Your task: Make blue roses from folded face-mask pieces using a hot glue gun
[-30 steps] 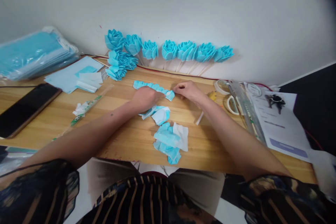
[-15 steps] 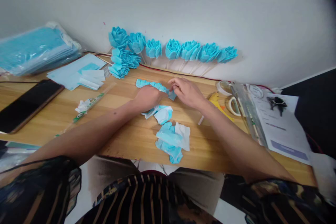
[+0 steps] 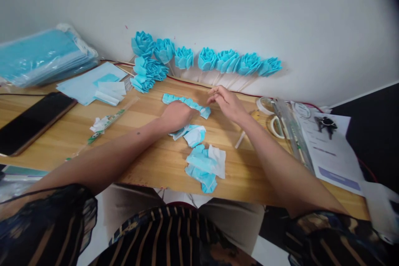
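A pleated strip of blue fabric (image 3: 204, 111), ruffled along its length, lies across the table in the head view. My left hand (image 3: 177, 115) is closed over the strip's near edge, its fingertips mostly hidden under the palm. To the right, my right hand (image 3: 229, 103) hovers just off the strip's end, holding nothing, its fingers bent and apart. Nearer me are a crumpled blue and white piece (image 3: 195, 135) by the left wrist and a pile of blue and white fabric pieces (image 3: 204, 166).
Several blue fabric flowers (image 3: 227, 61) on sticks lean against the wall. At left are a bag of blue masks (image 3: 40, 56), flat sheets (image 3: 81, 81) and a phone (image 3: 34, 122). Tape rolls (image 3: 277, 126), a yellow-handled tool (image 3: 254, 114) and keys (image 3: 326, 125) on paper occupy the right.
My right hand has let go of the strip's right end and drawn up and to the right. My left hand stays on the strip.
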{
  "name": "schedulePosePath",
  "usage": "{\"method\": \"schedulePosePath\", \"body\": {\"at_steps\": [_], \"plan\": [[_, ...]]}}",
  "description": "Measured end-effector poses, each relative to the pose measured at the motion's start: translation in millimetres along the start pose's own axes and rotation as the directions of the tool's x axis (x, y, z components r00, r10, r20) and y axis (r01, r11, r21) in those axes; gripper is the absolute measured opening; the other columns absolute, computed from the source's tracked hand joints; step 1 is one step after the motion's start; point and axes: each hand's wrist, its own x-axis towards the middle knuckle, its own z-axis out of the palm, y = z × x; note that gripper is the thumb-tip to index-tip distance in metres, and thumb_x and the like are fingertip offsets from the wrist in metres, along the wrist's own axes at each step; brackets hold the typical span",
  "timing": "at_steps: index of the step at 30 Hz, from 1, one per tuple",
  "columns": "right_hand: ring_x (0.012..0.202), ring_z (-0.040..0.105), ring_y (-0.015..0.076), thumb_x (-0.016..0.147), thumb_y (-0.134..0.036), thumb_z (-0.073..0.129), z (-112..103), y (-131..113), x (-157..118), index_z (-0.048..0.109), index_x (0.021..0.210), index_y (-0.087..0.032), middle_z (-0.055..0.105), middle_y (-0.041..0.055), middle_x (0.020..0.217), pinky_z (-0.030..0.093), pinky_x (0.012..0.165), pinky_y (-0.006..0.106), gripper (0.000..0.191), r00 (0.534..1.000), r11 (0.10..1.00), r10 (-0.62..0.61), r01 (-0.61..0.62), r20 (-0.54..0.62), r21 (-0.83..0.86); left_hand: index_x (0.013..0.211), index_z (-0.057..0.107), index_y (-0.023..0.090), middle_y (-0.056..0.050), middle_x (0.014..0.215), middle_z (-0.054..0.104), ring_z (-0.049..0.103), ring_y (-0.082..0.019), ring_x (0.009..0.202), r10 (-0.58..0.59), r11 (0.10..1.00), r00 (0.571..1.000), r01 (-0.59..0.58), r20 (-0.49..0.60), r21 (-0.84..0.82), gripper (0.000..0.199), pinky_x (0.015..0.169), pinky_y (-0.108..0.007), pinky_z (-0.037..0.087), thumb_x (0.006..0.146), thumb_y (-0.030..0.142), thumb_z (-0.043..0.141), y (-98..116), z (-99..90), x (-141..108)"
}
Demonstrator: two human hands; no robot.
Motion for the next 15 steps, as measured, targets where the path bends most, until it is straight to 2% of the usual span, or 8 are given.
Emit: {"method": "schedulePosePath", "body": {"at_steps": [4,7,9,13,15], "plan": [[0.093,0.069,0.0247,0.094,-0.024,0.035,6,-2,-2,0.059,0.113,-0.018,0.077,0.0072,0.095,0.047,0.083,0.037,0.031,0.997,0.985,0.01,0.003,0.073,-0.174,0.103,0.078,0.02,-0.008,0.07,0.071,0.063,-0.021,0.066,0.0,1.0,0.999,-0.001,0.039,0.02,0.035,0.061,-0.031,0.034,0.089,0.015,0.046,-1,0.8,0],[0.096,0.069,0.0252,0.095,-0.022,0.035,9,-6,-4,0.059,0.115,-0.018,0.077,0.0077,0.097,0.046,0.083,0.037,0.032,0.992,0.964,-0.022,0.054,0.124,-0.261,0.103,0.078,0.02,-0.009,0.071,0.071,0.063,-0.021,0.067,-0.013,1.0,0.998,0.011,0.064,0.022,0.035,0.062,-0.031,0.035,0.089,0.016,0.046,-1,0.3,0],[0.096,0.069,0.0247,0.095,-0.023,0.035,6,-7,-3,0.059,0.115,-0.019,0.077,0.0068,0.096,0.046,0.084,0.036,0.032,0.991,0.967,-0.036,0.066,0.125,-0.245,0.104,0.078,0.021,-0.009,0.074,0.073,0.063,-0.021,0.067,-0.025,0.999,0.997,0.023,0.077,0.022,0.036,0.062,-0.031,0.036,0.089,0.015,0.046,-1,-0.1,0],[0.093,0.07,0.0228,0.096,-0.026,0.034,-2,-6,0,0.059,0.114,-0.02,0.077,0.0047,0.09,0.047,0.085,0.035,0.031,1.0,0.993,0.003,-0.001,0.019,-0.115,0.108,0.077,0.022,-0.009,0.076,0.074,0.064,-0.021,0.068,-0.012,1.0,0.999,0.011,0.042,0.016,0.037,0.062,-0.031,0.036,0.089,0.015,0.046,0,0.1,0],[0.092,0.069,0.0222,0.096,-0.027,0.035,-2,-8,0,0.059,0.113,-0.02,0.077,0.0046,0.09,0.047,0.085,0.034,0.031,1.0,0.996,-0.003,0.003,0.0,-0.086,0.11,0.076,0.021,-0.009,0.076,0.073,0.064,-0.021,0.069,-0.001,1.0,1.0,0.001,0.022,0.02,0.037,0.062,-0.031,0.035,0.089,0.015,0.046,0,0.0,0]]}}
